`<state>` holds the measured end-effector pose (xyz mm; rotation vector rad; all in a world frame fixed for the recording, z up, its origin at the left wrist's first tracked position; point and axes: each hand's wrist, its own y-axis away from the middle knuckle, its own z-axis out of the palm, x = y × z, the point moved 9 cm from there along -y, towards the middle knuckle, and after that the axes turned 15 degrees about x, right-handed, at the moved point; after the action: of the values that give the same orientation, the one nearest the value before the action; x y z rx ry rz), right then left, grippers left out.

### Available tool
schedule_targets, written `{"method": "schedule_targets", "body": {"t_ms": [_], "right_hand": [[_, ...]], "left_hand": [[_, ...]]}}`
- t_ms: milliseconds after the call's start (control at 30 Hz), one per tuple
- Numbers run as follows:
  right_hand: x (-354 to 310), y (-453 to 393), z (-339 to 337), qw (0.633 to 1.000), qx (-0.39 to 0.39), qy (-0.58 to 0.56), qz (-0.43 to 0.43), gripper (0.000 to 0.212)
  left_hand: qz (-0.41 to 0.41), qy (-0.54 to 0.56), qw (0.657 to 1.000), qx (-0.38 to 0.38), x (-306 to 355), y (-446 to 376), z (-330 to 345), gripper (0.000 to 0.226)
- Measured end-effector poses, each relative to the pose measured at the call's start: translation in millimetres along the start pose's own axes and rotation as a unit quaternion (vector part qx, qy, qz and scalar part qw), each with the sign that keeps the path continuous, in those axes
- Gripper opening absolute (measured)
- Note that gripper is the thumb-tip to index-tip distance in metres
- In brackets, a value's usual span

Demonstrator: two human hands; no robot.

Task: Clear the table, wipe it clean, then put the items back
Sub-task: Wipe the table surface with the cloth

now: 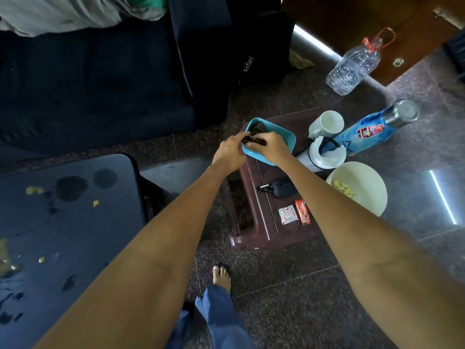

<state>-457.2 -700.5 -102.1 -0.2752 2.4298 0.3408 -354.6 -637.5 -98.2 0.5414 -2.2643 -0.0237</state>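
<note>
My left hand (pixel 230 152) and right hand (pixel 270 147) pinch a dark object (pixel 254 141) over the blue tray (pixel 284 138) on the brown stool (pixel 261 222); the black table (pixel 75 222) beside me carries spills and crumbs.

Dark desk (pixel 75 222) at left: glossy top, soiled with wet dark blotches and scattered yellow crumbs.

Cleared items sit on a low brown stool (pixel 261 222) and the floor beside it:
- Teal square container (pixel 281 137) on the stool's far end, tilted; dark woven item (pixel 256 128) inside.
- Black pouch with clip (pixel 281 188) mid-stool.
- White sachet (pixel 288 215) and red sachet (pixel 303 212) side by side near the front edge.
- White bowl (pixel 364 192) holding pale yellow pieces, right of the stool.
- White cup (pixel 327 123), white tub (pixel 329 157), blue steel-capped bottle (pixel 370 131) leaning.
</note>
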Motion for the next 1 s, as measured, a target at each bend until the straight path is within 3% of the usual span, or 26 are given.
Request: {"method": "schedule_targets", "body": {"t_ms": [167,333,433,500,567,667,767,900,1000], "right_hand": [[-2,0,-18,0.998,0.064,-0.015,-0.007,0.026],[-6,-3,-86,0.969,0.230,-0.081,0.045,0.026],[-25,-3,-121,0.956,0.267,-0.121,0.022,0.024],[-39,0,-125,0.959,0.256,-0.118,0.003,0.024],[-39,4,-112,0.972,0.214,-0.094,0.015,0.022],[-28,10,-76,0.986,0.135,-0.089,0.048,0.025],[-24,15,-59,0.987,0.120,-0.098,0.048,0.025],[-6,14,-52,0.983,0.132,-0.104,0.073,0.022],[6,9,-57,0.972,0.153,-0.140,0.110,0.028]], "left_hand": [[-0.016,0.002,1.000,-0.012,8,-1,4,0.061],[-0.039,-0.004,0.997,-0.061,15,-2,3,0.083],[-0.059,0.077,0.995,-0.026,30,-1,-11,0.074],[-0.099,0.189,0.977,0.002,41,6,-21,0.061],[-0.183,0.297,0.937,-0.024,43,22,-15,0.049],[-0.273,0.310,0.905,-0.103,31,43,7,0.046],[-0.298,0.305,0.900,-0.094,12,44,22,0.056],[-0.297,0.269,0.916,-0.024,-2,33,35,0.076],[-0.273,0.236,0.932,0.021,-1,21,36,0.063]]}}
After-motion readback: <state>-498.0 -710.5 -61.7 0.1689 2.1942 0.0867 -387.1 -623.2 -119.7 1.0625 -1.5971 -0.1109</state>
